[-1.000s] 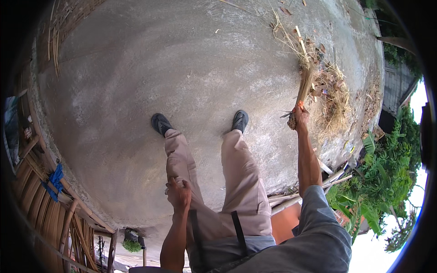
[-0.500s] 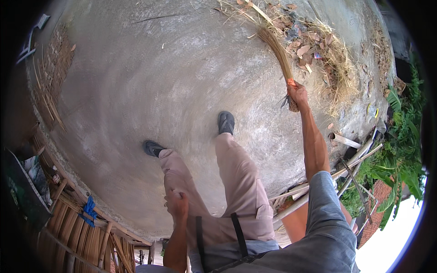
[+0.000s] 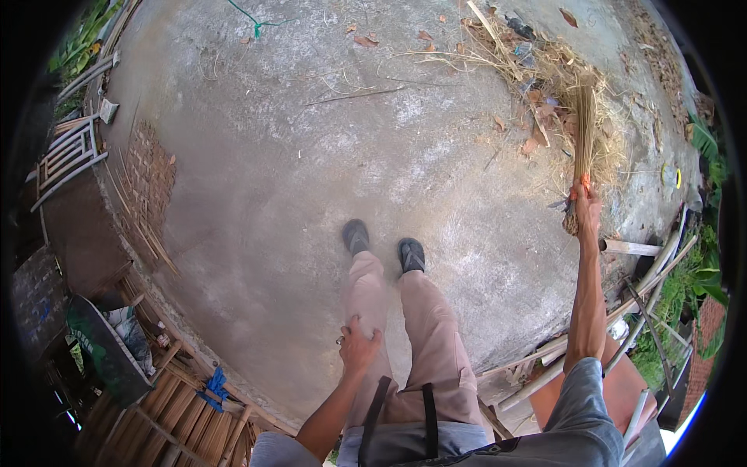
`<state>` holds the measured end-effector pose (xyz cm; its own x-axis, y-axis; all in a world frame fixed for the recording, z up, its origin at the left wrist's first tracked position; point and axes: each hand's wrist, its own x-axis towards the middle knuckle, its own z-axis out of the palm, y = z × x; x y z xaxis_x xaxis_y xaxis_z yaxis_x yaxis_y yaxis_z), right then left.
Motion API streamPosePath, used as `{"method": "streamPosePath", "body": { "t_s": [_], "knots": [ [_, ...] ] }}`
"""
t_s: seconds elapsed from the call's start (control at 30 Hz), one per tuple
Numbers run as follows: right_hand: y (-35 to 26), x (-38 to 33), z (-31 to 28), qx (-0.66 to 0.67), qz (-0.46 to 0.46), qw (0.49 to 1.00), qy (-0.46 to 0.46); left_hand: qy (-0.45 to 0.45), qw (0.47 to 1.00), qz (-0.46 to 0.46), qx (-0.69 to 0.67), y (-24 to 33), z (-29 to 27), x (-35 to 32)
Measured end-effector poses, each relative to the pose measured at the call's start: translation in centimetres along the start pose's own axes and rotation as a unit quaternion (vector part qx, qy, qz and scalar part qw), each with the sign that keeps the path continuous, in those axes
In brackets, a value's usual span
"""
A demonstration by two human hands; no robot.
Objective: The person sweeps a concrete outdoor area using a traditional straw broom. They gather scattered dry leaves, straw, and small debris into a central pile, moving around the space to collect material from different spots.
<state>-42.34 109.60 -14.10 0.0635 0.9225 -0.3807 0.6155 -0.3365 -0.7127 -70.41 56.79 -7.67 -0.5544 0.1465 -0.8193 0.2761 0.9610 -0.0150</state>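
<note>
My right hand (image 3: pixel 589 208) is closed round the bound handle of a stick broom (image 3: pixel 583 140), just below its orange tie. The broom's bristles point away from me and lie over a heap of straw and dry leaves (image 3: pixel 545 117) at the far right. My left hand (image 3: pixel 358 346), with a ring on one finger, is at the front of my left trouser leg near the knee. It holds nothing, and its fingers are loosely apart. My feet in dark sandals (image 3: pixel 411 254) stand on the grey concrete ground (image 3: pixel 257 202).
Bamboo poles (image 3: pixel 654 280) and a pale pipe (image 3: pixel 634 248) lie along the right edge, with green plants beyond. At left are a woven mat (image 3: pixel 148 171), a bamboo rack (image 3: pixel 70 159) and a slatted bamboo structure with a blue cloth (image 3: pixel 214 389). A green string (image 3: pixel 257 27) lies far ahead.
My right hand has carried the broom to the right, its bristles now over the straw side of the heap. My feet have stepped, and my left hand has shifted to my knee.
</note>
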Motion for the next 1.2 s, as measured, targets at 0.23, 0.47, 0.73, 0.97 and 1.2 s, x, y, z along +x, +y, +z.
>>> {"method": "streamPosePath", "body": {
  "t_s": [0.23, 0.47, 0.73, 0.97, 1.2],
  "knots": [
    [-4.8, -14.7, 20.9, -0.025, -0.067, 0.951, -0.3, 0.013, 0.995, 0.094, 0.003, 9.0, -3.7, 3.6],
    [-5.6, -0.3, 31.5, -0.133, -0.186, 0.909, -0.348, 0.007, 0.994, 0.092, 0.067, 15.4, -9.3, 10.2],
    [-8.8, 18.5, 22.0, -0.163, -0.027, 0.986, 0.007, -0.022, 0.996, 0.067, 0.053, 19.1, -13.7, 13.3],
    [-20.5, 10.0, 35.7, 0.018, -0.064, 0.987, -0.149, -0.032, 0.998, 0.022, 0.055, 22.1, -15.0, 14.1],
    [-26.4, 17.4, 42.8, -0.118, -0.105, 0.906, -0.392, -0.059, 0.997, -0.056, 0.019, 26.2, -14.1, 13.3]
  ]
}}
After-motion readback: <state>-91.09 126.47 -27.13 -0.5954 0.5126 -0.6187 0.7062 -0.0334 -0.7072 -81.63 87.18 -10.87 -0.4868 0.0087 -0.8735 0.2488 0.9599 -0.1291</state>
